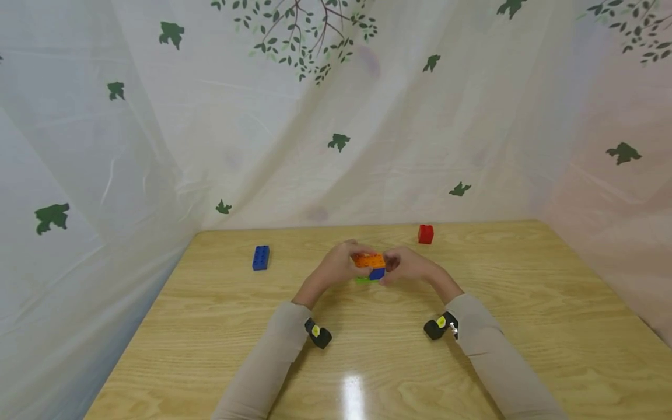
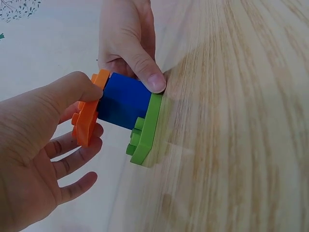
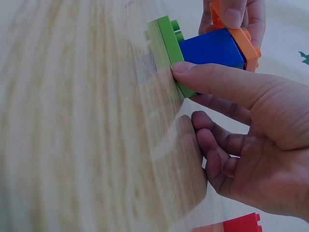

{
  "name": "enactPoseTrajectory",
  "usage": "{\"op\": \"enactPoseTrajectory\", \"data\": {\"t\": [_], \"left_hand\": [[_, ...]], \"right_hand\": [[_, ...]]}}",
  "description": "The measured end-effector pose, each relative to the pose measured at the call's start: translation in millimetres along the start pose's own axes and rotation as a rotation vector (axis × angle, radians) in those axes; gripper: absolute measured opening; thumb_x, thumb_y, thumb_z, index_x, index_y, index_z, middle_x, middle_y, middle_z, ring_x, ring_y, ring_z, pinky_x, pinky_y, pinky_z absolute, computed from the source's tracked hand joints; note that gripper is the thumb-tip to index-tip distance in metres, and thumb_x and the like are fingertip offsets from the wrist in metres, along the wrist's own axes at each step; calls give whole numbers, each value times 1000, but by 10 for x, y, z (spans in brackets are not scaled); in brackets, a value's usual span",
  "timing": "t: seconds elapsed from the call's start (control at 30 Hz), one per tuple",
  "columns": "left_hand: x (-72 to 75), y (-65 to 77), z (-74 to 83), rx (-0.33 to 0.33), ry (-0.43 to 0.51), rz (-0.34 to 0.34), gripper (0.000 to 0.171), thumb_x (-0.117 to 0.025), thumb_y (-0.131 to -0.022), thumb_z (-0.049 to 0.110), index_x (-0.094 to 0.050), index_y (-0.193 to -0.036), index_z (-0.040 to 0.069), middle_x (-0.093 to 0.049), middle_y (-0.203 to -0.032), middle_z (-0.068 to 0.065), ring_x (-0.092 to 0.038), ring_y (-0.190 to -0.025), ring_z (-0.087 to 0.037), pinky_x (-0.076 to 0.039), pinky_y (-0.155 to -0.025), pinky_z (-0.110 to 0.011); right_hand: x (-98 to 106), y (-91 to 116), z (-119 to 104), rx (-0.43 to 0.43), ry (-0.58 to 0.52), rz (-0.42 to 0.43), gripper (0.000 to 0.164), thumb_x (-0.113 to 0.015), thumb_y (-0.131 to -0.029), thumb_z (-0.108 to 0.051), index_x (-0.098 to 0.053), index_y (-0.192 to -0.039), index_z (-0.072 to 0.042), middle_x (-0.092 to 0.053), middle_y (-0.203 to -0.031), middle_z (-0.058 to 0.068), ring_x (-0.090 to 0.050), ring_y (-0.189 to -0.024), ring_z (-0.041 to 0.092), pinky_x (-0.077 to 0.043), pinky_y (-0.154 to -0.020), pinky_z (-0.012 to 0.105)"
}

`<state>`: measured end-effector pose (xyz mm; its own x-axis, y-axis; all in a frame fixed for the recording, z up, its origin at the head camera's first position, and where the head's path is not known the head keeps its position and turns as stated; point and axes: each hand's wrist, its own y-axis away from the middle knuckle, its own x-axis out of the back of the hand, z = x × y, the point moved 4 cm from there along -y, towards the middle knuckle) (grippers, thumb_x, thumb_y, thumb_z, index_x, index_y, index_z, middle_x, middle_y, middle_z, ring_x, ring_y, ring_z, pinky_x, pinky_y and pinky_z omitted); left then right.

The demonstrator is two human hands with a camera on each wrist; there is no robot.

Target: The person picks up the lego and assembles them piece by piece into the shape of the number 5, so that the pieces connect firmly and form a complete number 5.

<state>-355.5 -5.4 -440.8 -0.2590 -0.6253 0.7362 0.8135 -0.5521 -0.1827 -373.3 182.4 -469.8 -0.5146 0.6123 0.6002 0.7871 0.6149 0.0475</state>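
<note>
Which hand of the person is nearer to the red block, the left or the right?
The right hand. It is a little nearer the person than the red block, apart from it. The left hand is farther left, holding the orange block.

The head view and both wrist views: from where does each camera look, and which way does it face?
Head: worn there, looking forward and down at the table; left hand, right hand and sleeves show.
Left wrist: worn there, facing the orange brick, blue brick and green brick; left hand near, right hand beyond.
Right wrist: worn there, facing those bricks; right hand near, left hand beyond.
Shared: both wrist views show those bricks and both hands, from opposite sides.
</note>
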Motion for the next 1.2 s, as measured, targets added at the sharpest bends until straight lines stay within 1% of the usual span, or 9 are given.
{"op": "enactPoseTrajectory", "data": {"t": [0.2, 0.3, 0.43, 0.73, 0.83, 0.97, 1.07, 1.2], "left_hand": [[11, -1, 14, -22, 10, 5, 35, -79, -90, 21, -74, -124, 12, -70, -111, -6, -62, -95, -17, -54, -81, -27], [12, -4, 8, -27, 16, 11, 34, -79, -91, 23, -74, -124, 13, -71, -114, -6, -62, -94, -16, -54, -81, -26], [8, -4, 1, -20, 23, 12, 35, -79, -91, 23, -74, -124, 13, -69, -112, -6, -60, -93, -16, -53, -79, -25], [-6, -8, 25, -9, -6, 24, 36, -79, -91, 21, -74, -126, 12, -63, -103, -7, -54, -85, -16, -49, -72, -21], [-14, -10, 22, -11, -9, 25, 36, -79, -91, 20, -74, -126, 12, -63, -103, -6, -54, -85, -15, -49, -72, -20], [-18, -5, 36, -27, -43, 28, 36, -79, -91, 21, -74, -125, 11, -63, -104, -7, -55, -83, -15, -49, -70, -20], [-15, 2, 54, -37, -72, 33, 36, -79, -91, 22, -74, -125, 11, -63, -102, -7, -54, -80, -15, -47, -68, -20], [-8, 8, 72, -34, -95, 33, 36, -79, -90, 23, -74, -124, 12, -63, -100, -6, -51, -77, -14, -45, -66, -20]], "right_hand": [[9, -12, 15, -6, 9, 4, 24, -83, -83, -8, -66, -98, -1, -56, -82, 4, -49, -77, 19, -42, -68, 26], [6, -13, 12, -5, 4, 3, 24, -82, -83, -9, -67, -99, 0, -58, -84, 6, -49, -77, 19, -42, -68, 27], [-4, -5, -2, -5, -7, -1, 25, -82, -84, -9, -67, -102, 1, -60, -86, 8, -50, -78, 19, -43, -68, 27], [8, -11, -4, -6, 4, 6, 25, -83, -83, -9, -67, -100, 0, -59, -84, 5, -50, -77, 18, -42, -68, 27], [9, -12, -1, -2, 3, 6, 25, -83, -83, -9, -67, -100, 0, -59, -84, 5, -50, -77, 18, -43, -68, 26], [7, -8, 4, 1, 0, 2, 25, -83, -83, -8, -67, -101, 1, -59, -84, 5, -50, -77, 18, -43, -68, 26], [7, -5, 10, 4, -1, 1, 25, -82, -83, -8, -67, -101, 1, -59, -84, 5, -50, -77, 19, -43, -68, 25], [4, -3, 14, 7, 1, 4, 24, -82, -83, -7, -67, -99, 1, -58, -82, 5, -50, -76, 18, -42, -67, 25]]}}
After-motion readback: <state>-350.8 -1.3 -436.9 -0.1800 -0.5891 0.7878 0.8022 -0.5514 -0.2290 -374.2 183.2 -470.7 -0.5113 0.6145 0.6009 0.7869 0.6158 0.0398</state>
